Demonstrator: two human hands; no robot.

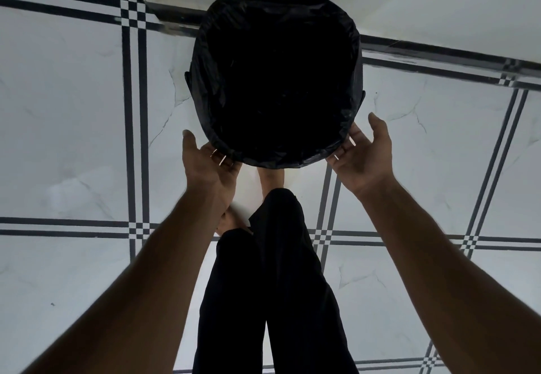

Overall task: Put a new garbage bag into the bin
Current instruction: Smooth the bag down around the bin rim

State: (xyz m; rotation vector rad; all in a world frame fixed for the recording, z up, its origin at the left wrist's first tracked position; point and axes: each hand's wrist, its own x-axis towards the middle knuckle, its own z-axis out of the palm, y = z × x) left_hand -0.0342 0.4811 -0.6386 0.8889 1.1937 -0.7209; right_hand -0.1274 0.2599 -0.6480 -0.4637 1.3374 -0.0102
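You are looking straight down at the bin (362, 97). It stands up on the floor (73, 116) with its round mouth facing up at you, so its long line runs away from you, down toward the floor. The black garbage bag (275, 81) is in the bin. Its top is folded out over the rim all the way around, and the plastic looks wrinkly. The inside is too dark to see into.

Your left hand (210, 166) is at the near left side of the bin's rim. It is open, palm up, fingers tucked under the bag's edge. Your right hand (363, 157) is at the near right side of the rim, also open, palm facing the bin, fingers touching the bag's edge. Neither hand is closed around anything.

The floor is white tile like marble, with dark double lines that cross in little checker squares. A white wall (424, 10) runs past the far side of the bin. Your legs in black trousers (278, 286) are on the near side of the bin, and one bare foot (270, 179) sits just below its rim.
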